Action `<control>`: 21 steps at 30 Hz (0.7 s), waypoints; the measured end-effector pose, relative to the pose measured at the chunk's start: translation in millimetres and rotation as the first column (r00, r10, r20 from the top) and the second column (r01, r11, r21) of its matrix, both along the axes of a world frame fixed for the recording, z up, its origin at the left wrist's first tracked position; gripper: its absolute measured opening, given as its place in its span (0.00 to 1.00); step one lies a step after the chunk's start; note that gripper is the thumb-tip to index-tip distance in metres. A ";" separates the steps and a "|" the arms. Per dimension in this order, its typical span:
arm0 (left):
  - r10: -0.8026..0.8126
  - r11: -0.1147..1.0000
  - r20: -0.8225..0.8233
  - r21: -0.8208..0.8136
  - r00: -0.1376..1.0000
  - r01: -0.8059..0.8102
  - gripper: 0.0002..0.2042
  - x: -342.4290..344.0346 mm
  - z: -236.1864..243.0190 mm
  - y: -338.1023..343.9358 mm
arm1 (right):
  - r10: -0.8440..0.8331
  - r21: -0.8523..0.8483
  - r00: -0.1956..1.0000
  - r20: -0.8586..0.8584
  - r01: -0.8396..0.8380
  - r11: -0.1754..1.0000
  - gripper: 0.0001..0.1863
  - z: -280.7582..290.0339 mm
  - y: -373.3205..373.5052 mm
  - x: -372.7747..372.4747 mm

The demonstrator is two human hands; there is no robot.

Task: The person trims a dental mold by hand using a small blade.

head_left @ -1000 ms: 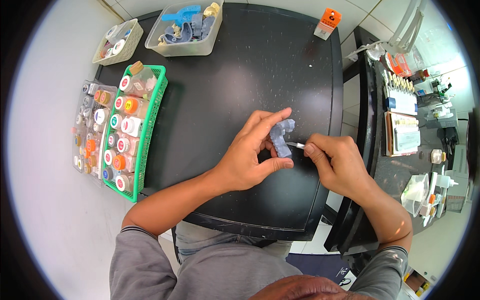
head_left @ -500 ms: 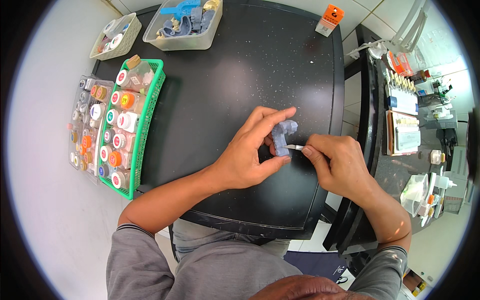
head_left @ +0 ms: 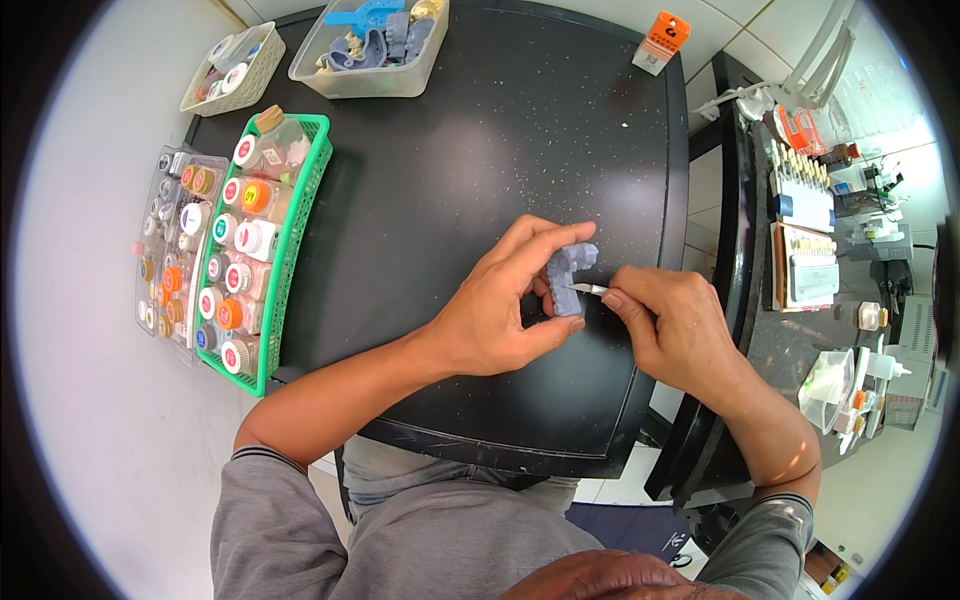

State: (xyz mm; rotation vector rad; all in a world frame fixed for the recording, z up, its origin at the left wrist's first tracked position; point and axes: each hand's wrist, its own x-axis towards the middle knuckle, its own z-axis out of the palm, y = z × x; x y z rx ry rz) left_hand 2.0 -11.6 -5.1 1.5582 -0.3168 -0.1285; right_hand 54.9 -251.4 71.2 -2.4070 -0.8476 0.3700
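One blue-grey dental model (head_left: 566, 292), a curved, matt piece with a knobbly, toothed edge, is held above the near right part of the table. One left hand (head_left: 487, 312) grips it, thumb at its near end and bent fingers around its left side. One right hand (head_left: 682, 325) is closed in a pinch on one slim, pale knife (head_left: 592, 289), whose pointed tip lies against the model's right side, as far as can be seen.

Beneath is one black table (head_left: 420, 190), smooth and glossy, strewn with uncounted pale specks. On its left stands one green plastic basket (head_left: 297, 233), long and mesh-walled, with about a dozen round-capped bottles in two rows. Left of that, one clear tray (head_left: 150, 270) carries many small jars, too crowded to count.

Far left are two containers: one cream lattice basket (head_left: 262, 82) and one translucent plastic tub (head_left: 385, 83) holding several blue-grey moulded pieces and one bright blue tray (head_left: 365, 18). One orange-and-white carton (head_left: 661, 43), box-shaped, stands far right. Beyond the table's right edge, one dark bench (head_left: 775, 345) bears two racks (head_left: 806, 225) of slim tabs.
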 end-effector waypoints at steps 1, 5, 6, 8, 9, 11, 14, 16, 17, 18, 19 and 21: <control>0.001 1.000 -0.002 -0.003 1.000 -0.001 0.40 0.2 -0.1 0.1 | 0.002 -0.001 1.000 0.006 -0.002 1.000 0.11 -0.6 0.3 -0.2; -0.073 0.997 -0.024 0.026 0.997 0.073 0.41 1.6 5.0 3.6 | -0.003 -0.023 1.000 0.026 0.003 1.000 0.11 -1.7 0.1 -0.6; -0.072 0.997 -0.029 0.022 0.997 0.073 0.40 1.5 5.4 3.5 | -0.003 -0.023 1.000 0.025 0.004 1.000 0.11 -2.0 0.1 -0.6; -0.057 0.998 -0.028 0.003 0.998 0.057 0.40 1.4 4.9 2.4 | -0.004 -0.023 1.000 0.022 0.004 1.000 0.11 -2.4 0.0 -0.5; -0.043 0.999 -0.021 -0.011 0.999 0.042 0.39 1.5 3.5 1.1 | -0.008 -0.021 1.000 0.022 0.008 1.000 0.11 -2.3 0.2 -0.7; -0.028 0.999 -0.016 -0.032 0.999 0.027 0.38 1.5 1.5 0.2 | -0.015 -0.016 1.000 0.022 0.016 1.000 0.11 -2.5 0.7 -1.4; -0.030 0.998 -0.017 -0.049 0.999 0.029 0.38 1.7 0.3 0.2 | -0.013 -0.016 0.999 0.032 0.014 1.000 0.11 -3.6 0.8 -1.6; -0.036 0.998 -0.017 -0.059 0.999 0.035 0.37 2.3 0.8 0.2 | -0.015 -0.003 0.999 0.046 0.015 1.000 0.11 -4.8 1.1 -2.1; -0.039 0.997 -0.020 -0.061 0.999 0.037 0.37 2.5 1.4 0.1 | -0.016 0.004 0.998 0.053 0.016 1.000 0.10 -5.2 1.2 -2.4; -0.041 0.997 -0.023 -0.063 0.999 0.040 0.37 2.6 2.2 0.0 | -0.017 0.003 0.998 0.057 0.017 1.000 0.10 -5.3 1.5 -2.5; -0.043 0.997 -0.026 -0.065 0.999 0.042 0.37 2.7 2.6 -0.1 | -0.018 0.001 0.998 0.061 0.018 1.000 0.10 -5.3 1.8 -2.6; -0.042 0.996 -0.031 -0.076 0.999 0.040 0.36 2.6 2.4 -0.3 | -0.018 0.003 0.997 0.074 0.018 1.000 0.10 -5.9 2.1 -3.0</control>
